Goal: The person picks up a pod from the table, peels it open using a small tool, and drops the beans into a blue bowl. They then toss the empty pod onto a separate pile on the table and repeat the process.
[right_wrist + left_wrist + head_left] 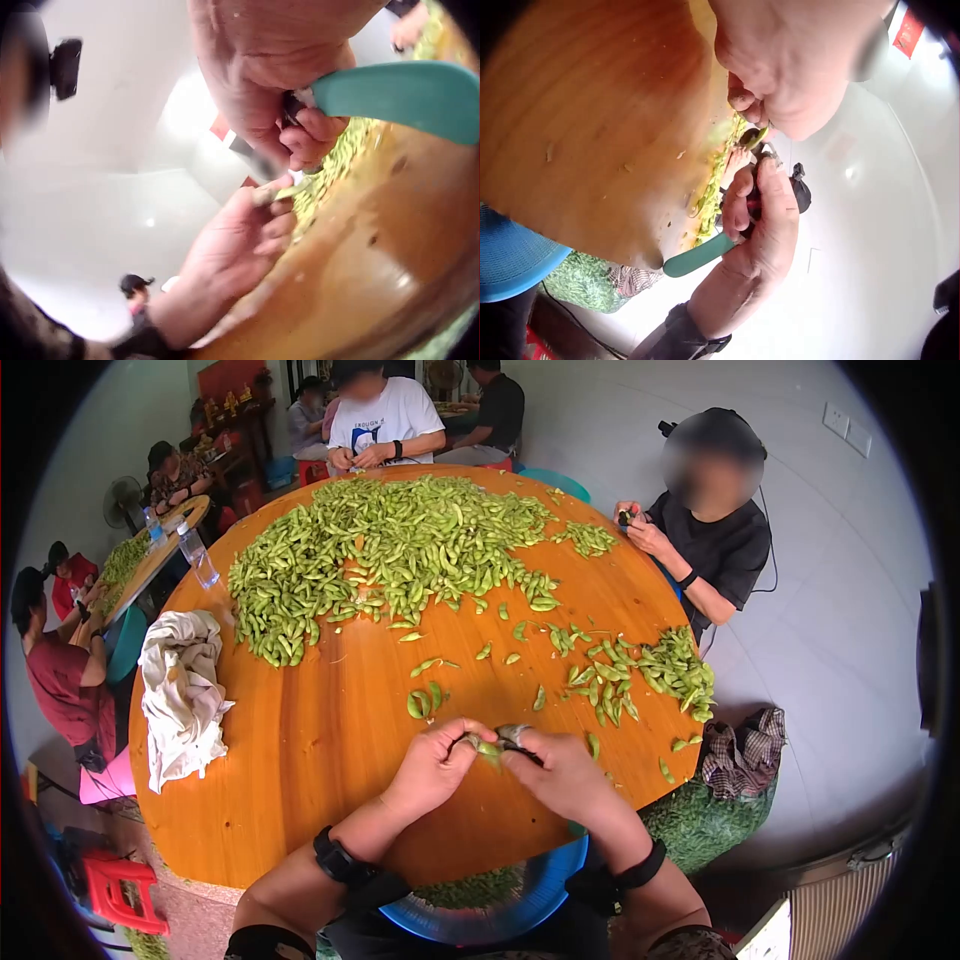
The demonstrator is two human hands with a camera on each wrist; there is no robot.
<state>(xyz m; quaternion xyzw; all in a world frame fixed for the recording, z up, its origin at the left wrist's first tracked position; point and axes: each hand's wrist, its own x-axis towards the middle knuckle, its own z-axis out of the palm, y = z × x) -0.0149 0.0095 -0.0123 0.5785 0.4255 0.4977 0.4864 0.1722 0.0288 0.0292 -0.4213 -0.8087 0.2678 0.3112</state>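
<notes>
Over the table's near part, the left hand [432, 768] pinches a green pod [487, 748] between thumb and fingers. Close on its right, the right hand [566, 775] has its fingers curled round a tool with a teal handle [397, 97], best seen in the right wrist view. In the left wrist view, the pod [758, 137] lies between the left hand [787, 67] and the right hand [754, 240]. The right wrist view shows the left hand [232, 247] at the pod's end, below the right hand [277, 60]. The tool's tip is too small to make out.
A large pod heap [400, 540] covers the far side of the wooden table [250, 760], with a smaller pile [675, 668] at right. A white cloth [182, 690] lies left, near a bottle [198, 555]. A blue basin [550, 905] stands below the near edge. Several people sit around.
</notes>
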